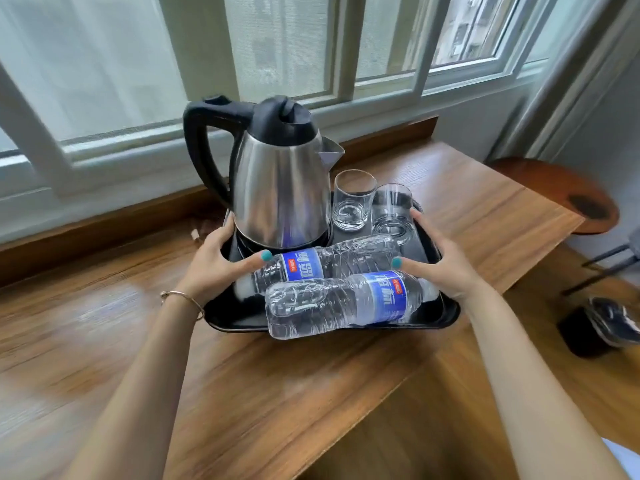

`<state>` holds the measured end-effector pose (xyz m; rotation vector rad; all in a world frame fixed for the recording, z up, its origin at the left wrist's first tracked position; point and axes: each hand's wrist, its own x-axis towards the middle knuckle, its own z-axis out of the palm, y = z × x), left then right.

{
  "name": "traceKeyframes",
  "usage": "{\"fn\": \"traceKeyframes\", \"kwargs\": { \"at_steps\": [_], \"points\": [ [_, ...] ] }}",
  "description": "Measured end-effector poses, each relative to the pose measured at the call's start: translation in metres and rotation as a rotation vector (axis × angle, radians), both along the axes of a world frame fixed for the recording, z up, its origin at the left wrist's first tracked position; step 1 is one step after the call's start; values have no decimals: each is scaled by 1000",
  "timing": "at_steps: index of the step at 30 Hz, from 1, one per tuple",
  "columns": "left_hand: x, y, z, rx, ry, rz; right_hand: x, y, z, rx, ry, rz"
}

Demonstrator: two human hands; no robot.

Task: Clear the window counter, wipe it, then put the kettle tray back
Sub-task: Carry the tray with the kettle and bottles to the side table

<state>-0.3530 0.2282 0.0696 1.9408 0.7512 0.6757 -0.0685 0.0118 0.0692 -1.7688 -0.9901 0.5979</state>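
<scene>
A black tray (446,315) sits on the wooden window counter (242,368). On it stand a steel kettle (280,181) with a black handle, two clear glasses (353,199) (393,213), and two water bottles lying on their sides (332,259) (346,301). My left hand (218,261) grips the tray's left edge, thumb over the rim. My right hand (436,261) grips the right edge, fingers down the outside. The near bottle overhangs the tray's front rim.
Window frames (346,74) run along the back of the counter. A round wooden stool (568,195) stands to the right. A dark bin (595,327) with a plastic liner sits on the floor beside the counter's right edge.
</scene>
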Motion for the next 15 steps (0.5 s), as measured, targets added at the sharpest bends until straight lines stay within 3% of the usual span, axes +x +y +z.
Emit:
{"fn": "traceKeyframes", "kwargs": {
  "at_steps": [15],
  "points": [
    [218, -74, -4, -18, -9, -236, 159, -128, 10, 14, 22, -192]
  ]
}}
